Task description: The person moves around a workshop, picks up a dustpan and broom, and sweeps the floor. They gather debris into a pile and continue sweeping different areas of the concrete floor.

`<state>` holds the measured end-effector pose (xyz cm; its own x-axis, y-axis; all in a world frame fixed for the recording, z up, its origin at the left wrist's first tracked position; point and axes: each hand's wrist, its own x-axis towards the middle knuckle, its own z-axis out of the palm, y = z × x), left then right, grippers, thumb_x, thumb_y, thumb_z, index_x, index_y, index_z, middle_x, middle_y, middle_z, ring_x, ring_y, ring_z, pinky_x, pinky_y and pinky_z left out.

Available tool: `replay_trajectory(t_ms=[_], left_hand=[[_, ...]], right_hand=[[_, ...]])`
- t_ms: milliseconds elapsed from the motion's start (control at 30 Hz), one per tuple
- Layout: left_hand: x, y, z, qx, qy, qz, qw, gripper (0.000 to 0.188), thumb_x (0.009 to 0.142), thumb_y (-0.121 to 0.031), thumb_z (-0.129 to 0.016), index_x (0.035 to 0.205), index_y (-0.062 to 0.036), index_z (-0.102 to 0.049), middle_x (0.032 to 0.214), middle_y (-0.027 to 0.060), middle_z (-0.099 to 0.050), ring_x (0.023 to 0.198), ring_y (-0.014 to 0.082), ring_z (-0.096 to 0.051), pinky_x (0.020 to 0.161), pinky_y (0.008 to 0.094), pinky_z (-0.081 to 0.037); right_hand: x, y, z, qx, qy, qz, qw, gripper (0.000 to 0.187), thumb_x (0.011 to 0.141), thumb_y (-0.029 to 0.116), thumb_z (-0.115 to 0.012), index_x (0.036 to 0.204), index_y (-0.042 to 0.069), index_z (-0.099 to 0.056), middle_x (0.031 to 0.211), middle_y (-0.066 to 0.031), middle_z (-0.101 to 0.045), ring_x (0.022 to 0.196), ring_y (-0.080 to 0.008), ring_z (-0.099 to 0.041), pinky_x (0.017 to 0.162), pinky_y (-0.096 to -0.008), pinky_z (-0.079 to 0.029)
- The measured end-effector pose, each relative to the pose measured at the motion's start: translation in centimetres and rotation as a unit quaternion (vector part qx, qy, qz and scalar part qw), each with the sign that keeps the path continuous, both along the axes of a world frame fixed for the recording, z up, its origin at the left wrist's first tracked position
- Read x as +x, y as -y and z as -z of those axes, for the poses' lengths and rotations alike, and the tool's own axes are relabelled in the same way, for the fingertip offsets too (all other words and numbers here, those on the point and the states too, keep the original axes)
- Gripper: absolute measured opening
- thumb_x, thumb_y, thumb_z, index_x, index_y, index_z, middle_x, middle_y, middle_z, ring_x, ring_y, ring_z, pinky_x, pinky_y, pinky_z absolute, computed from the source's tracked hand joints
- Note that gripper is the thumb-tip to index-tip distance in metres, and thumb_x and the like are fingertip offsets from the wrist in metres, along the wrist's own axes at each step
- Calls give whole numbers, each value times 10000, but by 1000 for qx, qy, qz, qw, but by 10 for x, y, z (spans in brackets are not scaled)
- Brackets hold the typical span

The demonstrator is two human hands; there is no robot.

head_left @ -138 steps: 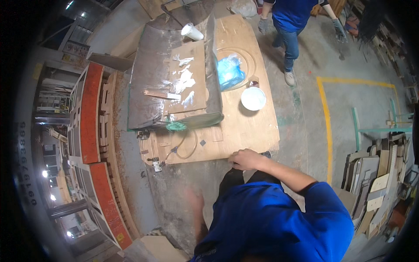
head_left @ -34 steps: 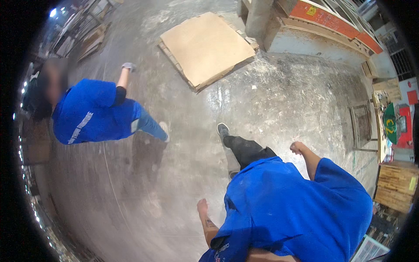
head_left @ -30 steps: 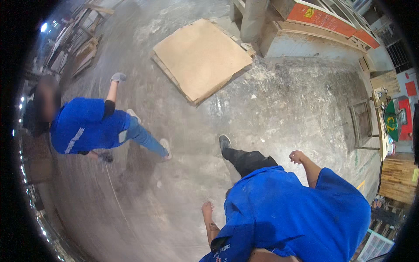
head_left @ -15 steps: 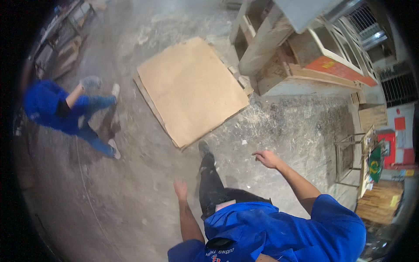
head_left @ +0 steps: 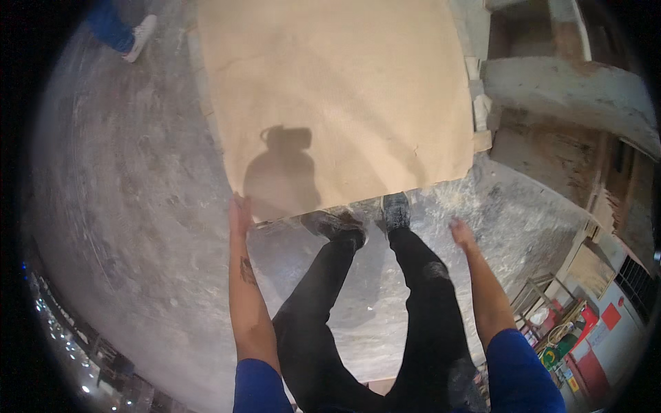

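A large flat tan board (head_left: 344, 103), like fibreboard or cardboard, lies low over the floor in front of me. Its surface carries a dark shadow near the left front corner. My left hand (head_left: 240, 215) is at that corner, fingers stretched along the edge; whether it touches the board is hard to tell. My right hand (head_left: 462, 233) hangs over the floor, a little short of the right front corner and apart from it, its fingers loosely open. Neither hand holds anything that I can see.
My shoes (head_left: 396, 210) stand at the board's front edge. Wood scraps (head_left: 482, 113) stick out along its right side. Wooden cabinet parts (head_left: 564, 96) stand farther right. Another person's foot (head_left: 141, 38) is at the far left. Cluttered goods (head_left: 561, 341) line the lower right.
I have stepped up to the board and lean over it, so it looks larger and closer. My left hand has come to its corner. The other person is now mostly out of view.
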<state>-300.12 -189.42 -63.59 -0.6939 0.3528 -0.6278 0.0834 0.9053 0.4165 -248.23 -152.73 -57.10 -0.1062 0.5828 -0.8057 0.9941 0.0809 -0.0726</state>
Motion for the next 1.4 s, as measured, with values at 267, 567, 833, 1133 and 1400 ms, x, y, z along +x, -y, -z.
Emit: replay_trajectory(t_ms=[267,567,833,1133,1400], left_hand=[[17,-37,46,-88,-112,-209,968,732,896,-432,-677,1391,62,-460,1354,217,-561,1249,331,-534,1045,386,-410],[-39,-45,-122,47,163,-288,943,698,961,-395,-627,1400,109,-422,1399,180,-511,1238,236,-514,1045,345,-405],[-66,6,-335,13,61,-300,952,642,995,-386,-551,1389,103,-422,1342,179,-544,1200,246,-538,1030,361,-421],[0,16,-504,-128,-138,-357,915,613,1016,-430,-509,1294,115,-526,1185,198,-610,1064,259,-569,925,374,-456],[19,41,-551,-148,-163,-353,909,556,1017,-413,-514,1203,104,-597,1044,182,-651,933,237,-601,829,360,-488]], right_hand=[[-49,-64,146,-72,-284,628,721,615,954,415,-573,1452,194,-289,1373,-134,-460,1160,-301,-533,955,-493,-460],[-79,-69,34,34,-302,569,764,473,967,211,-628,1339,115,-353,1197,-104,-592,1036,-252,-624,850,-438,-522],[-85,-20,-43,-154,-225,338,901,508,939,250,-655,1349,66,-418,1054,-143,-691,908,-214,-674,734,-364,-539],[-148,-44,21,-39,-222,-255,940,249,892,242,-518,989,68,-668,957,-218,-683,916,-422,-652,816,-523,-526],[-161,-78,-70,-79,-219,-188,954,267,883,212,-530,1062,60,-657,1034,-255,-659,992,-428,-625,890,-513,-496]])
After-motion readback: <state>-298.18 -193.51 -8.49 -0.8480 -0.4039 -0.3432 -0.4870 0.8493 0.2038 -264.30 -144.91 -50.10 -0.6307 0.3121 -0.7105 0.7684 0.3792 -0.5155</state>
